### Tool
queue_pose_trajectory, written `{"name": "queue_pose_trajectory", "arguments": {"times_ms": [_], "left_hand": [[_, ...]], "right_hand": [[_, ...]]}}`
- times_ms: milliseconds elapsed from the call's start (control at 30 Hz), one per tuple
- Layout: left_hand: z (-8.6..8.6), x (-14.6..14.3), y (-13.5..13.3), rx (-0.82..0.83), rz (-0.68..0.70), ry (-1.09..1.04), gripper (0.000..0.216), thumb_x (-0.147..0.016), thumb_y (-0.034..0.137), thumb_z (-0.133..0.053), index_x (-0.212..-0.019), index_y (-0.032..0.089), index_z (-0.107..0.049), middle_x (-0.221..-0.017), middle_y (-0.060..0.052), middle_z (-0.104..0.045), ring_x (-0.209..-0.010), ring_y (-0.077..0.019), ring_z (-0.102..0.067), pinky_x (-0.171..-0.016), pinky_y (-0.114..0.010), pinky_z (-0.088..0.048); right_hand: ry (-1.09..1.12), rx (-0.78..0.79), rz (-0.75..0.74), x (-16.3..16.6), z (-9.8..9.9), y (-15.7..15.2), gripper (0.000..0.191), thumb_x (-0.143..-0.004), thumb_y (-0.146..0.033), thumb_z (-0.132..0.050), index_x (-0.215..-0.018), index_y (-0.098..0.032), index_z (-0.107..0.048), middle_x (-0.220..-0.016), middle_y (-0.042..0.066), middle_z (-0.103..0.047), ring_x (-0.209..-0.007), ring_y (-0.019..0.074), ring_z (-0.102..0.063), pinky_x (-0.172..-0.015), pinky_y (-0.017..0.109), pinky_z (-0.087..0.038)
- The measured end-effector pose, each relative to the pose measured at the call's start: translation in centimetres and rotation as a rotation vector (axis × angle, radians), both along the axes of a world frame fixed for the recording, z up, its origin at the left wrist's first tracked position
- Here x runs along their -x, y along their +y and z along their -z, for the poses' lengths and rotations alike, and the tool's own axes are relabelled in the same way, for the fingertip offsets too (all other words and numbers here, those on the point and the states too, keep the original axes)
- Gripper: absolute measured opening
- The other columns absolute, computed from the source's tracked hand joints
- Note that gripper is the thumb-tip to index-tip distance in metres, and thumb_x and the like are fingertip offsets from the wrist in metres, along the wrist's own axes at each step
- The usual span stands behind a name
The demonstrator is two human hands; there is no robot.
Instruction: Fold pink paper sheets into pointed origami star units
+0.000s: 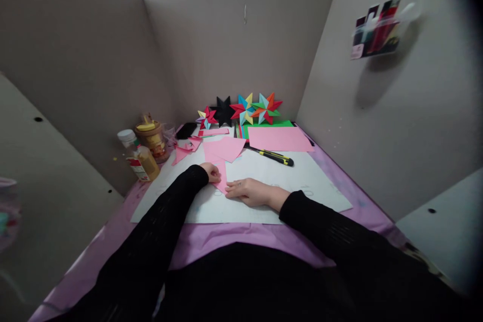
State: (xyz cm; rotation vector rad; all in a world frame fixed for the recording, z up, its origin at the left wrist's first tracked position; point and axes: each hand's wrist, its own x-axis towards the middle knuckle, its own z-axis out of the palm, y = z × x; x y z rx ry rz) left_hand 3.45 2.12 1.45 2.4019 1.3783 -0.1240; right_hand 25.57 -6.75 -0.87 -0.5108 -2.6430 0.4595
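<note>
A small folded piece of pink paper (222, 173) lies on the white board (260, 214), its lower end narrowing toward a point. My left hand (210, 172) is curled closed at the paper's left edge, fingertips on it. From the right, my right hand (252, 192) pinches at the paper's lower right corner; its thumb is mostly hidden. Just beyond, larger pink sheets (226, 148) overlap, and folded pink pieces (184, 151) lie to their left. A black and yellow utility knife (277, 157) rests right of the sheets.
Several folded paper stars (266, 108) lean on the back partition. Before them are a pink sheet (279, 139), green paper (285, 124) and a black phone-like object (186, 131). A glue bottle (148, 163) and a brown jar (153, 138) stand left. A clear holder (381, 30) hangs right.
</note>
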Motion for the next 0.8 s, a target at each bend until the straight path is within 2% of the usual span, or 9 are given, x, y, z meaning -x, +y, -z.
{"name": "queue_pose_trajectory", "arguments": {"times_ms": [333,667,800], "left_hand": [[-0.5,-0.4,-0.6,-0.023,-0.024,0.016,0.028,-0.065,0.039,-0.063,-0.081,0.017,-0.070,-0.070,0.000,-0.065,-0.063,-0.0130,-0.055,-0.055,-0.020,-0.037],[-0.4,-0.1,0.1,-0.013,-0.042,-0.009,0.038,-0.063,0.047,-0.067,-0.085,0.017,-0.069,-0.084,-0.002,-0.070,-0.072,-0.0137,-0.060,-0.062,-0.018,-0.042],[-0.2,-0.3,0.6,-0.026,-0.063,0.027,0.036,-0.062,0.048,-0.066,-0.078,0.016,-0.069,-0.077,-0.001,-0.069,-0.067,-0.0137,-0.059,-0.058,-0.019,-0.040]], "right_hand": [[-0.007,0.000,0.057,0.0,0.0,-0.1,0.045,-0.081,-0.005,-0.045,-0.120,-0.025,-0.056,-0.121,0.001,-0.060,-0.121,0.0160,-0.047,-0.100,0.032,-0.041],[-0.005,-0.024,0.041,0.3,0.1,-0.1,0.038,-0.084,-0.008,-0.044,-0.115,-0.023,-0.060,-0.118,0.002,-0.062,-0.120,0.0162,-0.048,-0.100,0.032,-0.041],[-0.012,-0.020,0.044,0.2,-0.1,-0.2,0.037,-0.084,-0.009,-0.045,-0.115,-0.023,-0.060,-0.118,0.002,-0.062,-0.120,0.0163,-0.048,-0.099,0.032,-0.041]]}}
